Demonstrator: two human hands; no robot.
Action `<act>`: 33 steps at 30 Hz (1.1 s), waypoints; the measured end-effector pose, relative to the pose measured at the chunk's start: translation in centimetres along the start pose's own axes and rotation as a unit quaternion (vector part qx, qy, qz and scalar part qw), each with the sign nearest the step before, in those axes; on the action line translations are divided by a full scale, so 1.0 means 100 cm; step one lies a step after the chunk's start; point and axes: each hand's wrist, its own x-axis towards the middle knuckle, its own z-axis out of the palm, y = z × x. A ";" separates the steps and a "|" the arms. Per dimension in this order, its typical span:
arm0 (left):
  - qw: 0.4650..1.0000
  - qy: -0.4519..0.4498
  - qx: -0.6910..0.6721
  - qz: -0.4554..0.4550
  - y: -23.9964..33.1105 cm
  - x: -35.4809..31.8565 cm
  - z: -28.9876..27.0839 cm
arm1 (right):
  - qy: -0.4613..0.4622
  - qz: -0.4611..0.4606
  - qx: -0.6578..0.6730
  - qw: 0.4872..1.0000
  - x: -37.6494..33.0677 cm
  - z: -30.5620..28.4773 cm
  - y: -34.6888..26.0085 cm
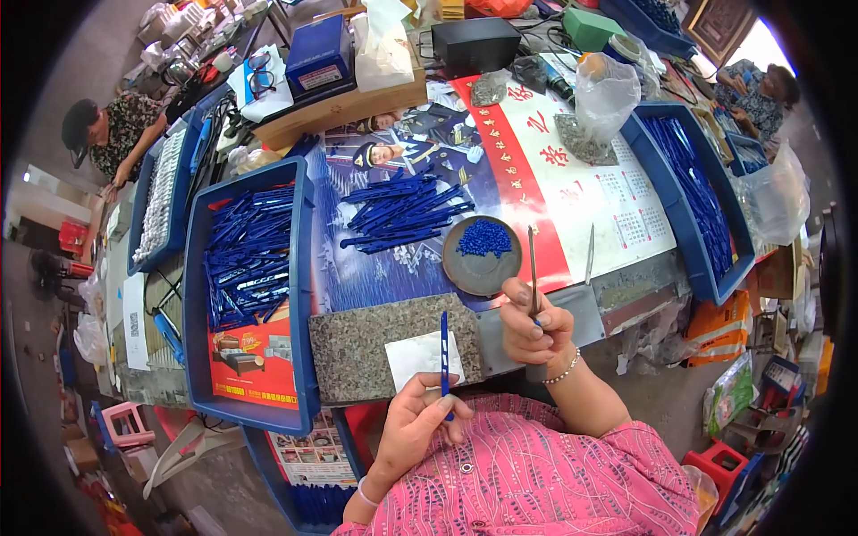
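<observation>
My left hand [414, 420] is closed on a slim blue strip [444, 348] with pale slots, held upright in front of my pink shirt. Just beyond it lies a white paper square [411, 359] on a speckled stone slab [353, 344]. My right hand [538, 330], to the right of the slab, grips a slim metal tool [533, 263] that points up; its exact kind is unclear. A tiny blue bit shows at the fingers. Close to that hand stands a round grey dish [483, 283] of small blue pieces [483, 236]. A loose pile of blue strips [402, 210] lies behind the slab.
A blue tray [307, 268] of strips stands on the left, another blue tray [719, 201] on the right. A thin pointed metal piece [590, 255] lies on the poster [617, 192]. Further off are a wooden box [349, 112] and two people [125, 134] [755, 94].
</observation>
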 end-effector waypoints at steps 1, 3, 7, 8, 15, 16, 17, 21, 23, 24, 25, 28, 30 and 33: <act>1.000 0.000 -0.010 -0.003 0.000 0.000 -0.001 | 0.047 -0.002 -0.044 0.998 0.000 0.003 0.001; 1.000 0.012 -0.023 -0.008 0.000 0.001 -0.001 | 0.098 0.004 -0.078 0.992 0.000 0.011 0.006; 0.999 0.036 -0.028 -0.022 -0.003 0.007 0.000 | 0.274 0.042 -0.494 0.824 0.001 0.027 0.025; 0.999 0.043 -0.016 -0.007 -0.005 0.010 -0.001 | 0.283 0.053 -0.634 0.718 0.001 0.030 0.030; 0.998 0.058 -0.004 0.011 -0.014 0.012 -0.004 | 0.245 0.094 -0.764 0.590 -0.006 0.025 0.050; 0.998 0.057 0.001 0.017 -0.015 0.012 -0.004 | 0.227 0.103 -0.783 0.569 -0.005 0.026 0.053; 0.998 0.056 -0.001 0.016 -0.016 0.011 -0.004 | 0.218 0.093 -0.793 0.562 -0.003 0.026 0.057; 0.997 0.064 0.011 0.036 -0.020 0.010 -0.004 | 0.219 0.112 -0.804 0.541 0.001 0.025 0.065; 0.996 0.063 0.011 0.054 -0.022 0.010 -0.004 | 0.211 0.096 -0.818 0.526 -0.001 0.021 0.067; 0.995 0.063 0.036 0.069 -0.023 0.010 -0.004 | 0.211 0.097 -0.819 0.525 -0.001 0.021 0.068; 0.993 0.063 0.061 0.084 -0.024 0.010 -0.005 | 0.210 0.097 -0.823 0.518 0.000 0.022 0.069; 0.980 0.103 0.106 0.137 -0.028 0.012 -0.002 | 0.220 0.101 -0.827 0.507 0.000 0.021 0.071; 0.964 0.111 0.189 0.152 -0.031 0.011 -0.006 | 0.233 0.105 -0.826 0.503 -0.002 0.021 0.074; 0.907 0.139 0.343 0.201 -0.030 0.012 -0.005 | 0.230 0.071 -0.845 0.478 -0.004 0.018 0.080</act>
